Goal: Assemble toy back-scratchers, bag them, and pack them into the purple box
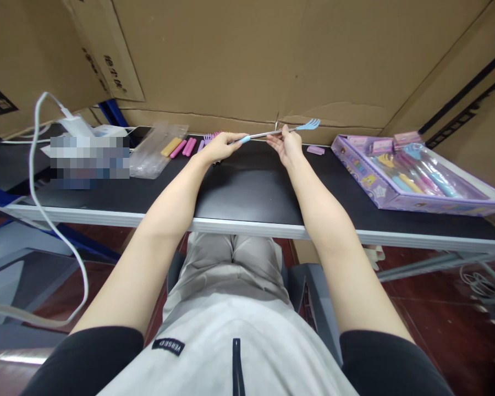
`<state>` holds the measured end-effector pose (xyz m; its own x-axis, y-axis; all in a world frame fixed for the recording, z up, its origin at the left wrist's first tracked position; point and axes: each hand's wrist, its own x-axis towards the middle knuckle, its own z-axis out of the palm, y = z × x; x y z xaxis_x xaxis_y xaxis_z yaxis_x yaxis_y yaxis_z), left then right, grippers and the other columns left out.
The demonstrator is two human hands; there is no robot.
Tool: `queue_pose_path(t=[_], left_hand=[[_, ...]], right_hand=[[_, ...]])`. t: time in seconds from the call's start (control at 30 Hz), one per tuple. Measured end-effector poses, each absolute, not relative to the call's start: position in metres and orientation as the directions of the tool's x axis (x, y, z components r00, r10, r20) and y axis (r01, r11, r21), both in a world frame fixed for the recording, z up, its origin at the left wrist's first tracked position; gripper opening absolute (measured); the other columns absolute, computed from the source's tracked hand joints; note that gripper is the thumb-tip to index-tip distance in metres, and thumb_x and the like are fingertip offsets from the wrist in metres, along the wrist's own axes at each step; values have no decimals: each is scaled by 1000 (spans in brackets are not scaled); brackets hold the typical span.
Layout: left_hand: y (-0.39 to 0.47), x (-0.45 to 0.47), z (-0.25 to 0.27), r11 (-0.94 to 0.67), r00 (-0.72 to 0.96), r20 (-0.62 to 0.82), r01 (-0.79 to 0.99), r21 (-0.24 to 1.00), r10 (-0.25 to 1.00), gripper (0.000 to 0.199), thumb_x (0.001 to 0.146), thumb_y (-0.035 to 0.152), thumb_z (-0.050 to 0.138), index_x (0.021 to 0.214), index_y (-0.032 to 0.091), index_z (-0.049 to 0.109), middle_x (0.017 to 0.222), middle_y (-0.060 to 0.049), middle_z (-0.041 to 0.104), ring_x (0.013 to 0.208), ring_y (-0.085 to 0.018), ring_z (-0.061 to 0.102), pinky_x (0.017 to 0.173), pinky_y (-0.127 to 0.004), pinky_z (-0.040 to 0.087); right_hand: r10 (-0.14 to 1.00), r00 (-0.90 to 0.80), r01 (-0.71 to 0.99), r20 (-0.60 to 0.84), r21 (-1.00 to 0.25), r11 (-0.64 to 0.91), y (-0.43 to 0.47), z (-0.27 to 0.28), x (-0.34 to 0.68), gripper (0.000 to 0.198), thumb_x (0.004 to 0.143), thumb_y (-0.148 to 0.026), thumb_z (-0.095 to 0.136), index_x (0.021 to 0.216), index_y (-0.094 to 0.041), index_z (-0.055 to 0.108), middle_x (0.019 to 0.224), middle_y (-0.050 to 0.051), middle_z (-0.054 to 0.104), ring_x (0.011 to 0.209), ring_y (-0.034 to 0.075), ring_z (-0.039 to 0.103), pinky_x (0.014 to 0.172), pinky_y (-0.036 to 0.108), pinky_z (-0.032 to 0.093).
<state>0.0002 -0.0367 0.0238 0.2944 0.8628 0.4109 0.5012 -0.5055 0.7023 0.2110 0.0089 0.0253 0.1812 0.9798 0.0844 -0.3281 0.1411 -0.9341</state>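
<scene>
Above the black tabletop (247,190), a telescopic back scratcher (309,125) with a pale blue claw, a metal rod and a light blue handle is stretched between my hands. My left hand (219,147) is closed round its handle. Near the claw, my right hand (287,144) pinches the rod, some of its fingers spread below. Pink and yellow handles (188,147) lie just left of my left hand. Purple claw pieces (209,137) are partly hidden behind that hand. A small purple piece (315,149) rests right of my right hand.
On the right stands a purple display box (379,190) with bagged back scratchers (427,170). Clear plastic bags (150,157) lie at the left, beside a blurred-out patch. A white cable (33,159) hangs over the left edge. Cardboard walls (231,60) rise behind the table.
</scene>
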Motion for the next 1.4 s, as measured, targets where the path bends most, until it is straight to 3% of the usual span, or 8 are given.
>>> queue_pose_path(t=[0.17, 0.47, 1.0, 1.2, 1.4], left_hand=[[-36, 1, 23, -561, 305, 475, 533, 633, 826, 42, 100, 44, 63, 130, 16, 75, 136, -14, 73, 129, -29, 66, 114, -39, 47], [-44, 5, 29, -512, 255, 463, 617, 598, 849, 35, 96, 36, 65, 122, 17, 79, 123, -12, 79, 117, -29, 70, 104, -37, 51], [-44, 2, 29, -555, 273, 526, 660, 507, 805, 35, 99, 35, 58, 119, 16, 79, 117, -11, 80, 109, -26, 70, 97, -34, 50], [-41, 1, 27, -544, 281, 506, 671, 504, 815, 34, 97, 36, 60, 119, 18, 79, 119, -10, 80, 112, -27, 69, 97, -34, 50], [-43, 1, 26, -504, 263, 464, 680, 533, 846, 37, 96, 38, 61, 118, 16, 80, 106, -10, 81, 105, -26, 69, 96, -33, 50]], right_hand=[[985, 159, -370, 72, -920, 127, 5, 28, 208, 37, 105, -50, 59, 87, -22, 44, 67, -6, 53, 65, 8, 70, 66, 19, 60], [985, 165, -386, 51, -916, 112, -4, 33, 204, 32, 109, -42, 54, 87, -21, 43, 65, -7, 52, 59, 7, 67, 63, 17, 58], [983, 143, -346, 119, -924, 162, -2, 37, 203, 35, 104, -47, 61, 88, -22, 42, 67, -7, 55, 63, 8, 69, 62, 16, 57], [988, 139, -350, 71, -930, 116, 0, 34, 202, 35, 106, -49, 58, 88, -22, 43, 66, -6, 54, 63, 9, 70, 64, 19, 60], [991, 132, -339, 27, -938, 71, -4, 31, 199, 32, 104, -47, 61, 91, -22, 46, 67, -6, 55, 66, 10, 70, 70, 23, 62]])
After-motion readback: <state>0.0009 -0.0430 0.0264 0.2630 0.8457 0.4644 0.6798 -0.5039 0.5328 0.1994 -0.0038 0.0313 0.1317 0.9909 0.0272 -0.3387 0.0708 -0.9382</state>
